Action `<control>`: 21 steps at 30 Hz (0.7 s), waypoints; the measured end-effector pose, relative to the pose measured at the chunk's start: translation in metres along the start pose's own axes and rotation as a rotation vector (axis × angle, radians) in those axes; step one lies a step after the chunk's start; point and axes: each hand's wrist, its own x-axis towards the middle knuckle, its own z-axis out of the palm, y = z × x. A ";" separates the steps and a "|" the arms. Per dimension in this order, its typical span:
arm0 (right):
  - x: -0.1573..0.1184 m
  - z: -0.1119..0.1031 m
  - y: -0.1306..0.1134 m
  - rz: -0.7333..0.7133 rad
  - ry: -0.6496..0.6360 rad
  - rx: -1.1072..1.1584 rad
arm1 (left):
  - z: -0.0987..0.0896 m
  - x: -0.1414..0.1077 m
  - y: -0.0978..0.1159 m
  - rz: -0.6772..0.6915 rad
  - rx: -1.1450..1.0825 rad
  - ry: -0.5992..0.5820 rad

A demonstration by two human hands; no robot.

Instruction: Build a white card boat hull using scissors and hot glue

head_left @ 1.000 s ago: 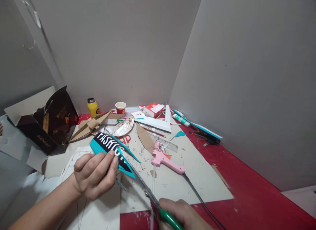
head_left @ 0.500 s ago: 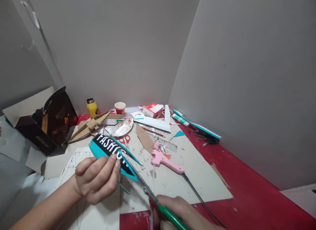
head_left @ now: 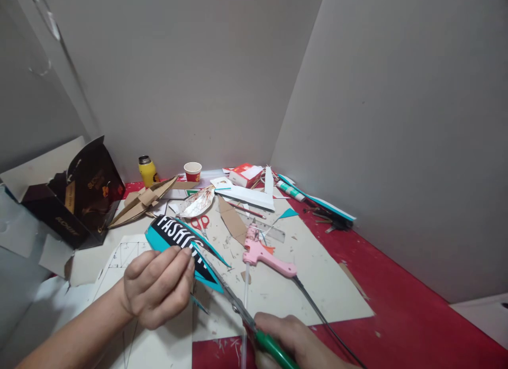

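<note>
My left hand (head_left: 161, 284) pinches a teal and black piece of card (head_left: 169, 237) printed with white letters that read like "FASHION". A narrow strip along the card's right side is partly cut away and stands apart from it. My right hand (head_left: 291, 334) is wrapped round the green handle of a pair of scissors (head_left: 240, 308). Their blades reach into the card at its near pointed end. Just right of the card, a pink hot glue gun (head_left: 264, 255) lies on the white board, with a glue stick in it and a black cord.
Behind the card lie red-handled scissors (head_left: 199, 222), a clear ruler (head_left: 273, 231) and brown cardboard pieces (head_left: 232, 221). A torn dark box (head_left: 85, 200) stands left, a yellow bottle (head_left: 147, 172) and paper cup (head_left: 192, 172) at the back. Grey walls enclose the red table (head_left: 428, 332).
Both hands, the card and the scissors stay nearly in place. The view has shifted very slightly.
</note>
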 end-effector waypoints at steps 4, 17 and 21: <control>0.003 0.003 0.017 0.015 0.009 0.017 | 0.000 0.001 0.000 0.001 0.009 -0.004; 0.001 0.005 0.012 0.025 -0.050 0.011 | 0.003 0.000 0.002 -0.041 0.002 -0.008; -0.008 0.004 -0.012 0.028 0.028 -0.040 | 0.002 0.001 0.003 -0.052 -0.001 -0.024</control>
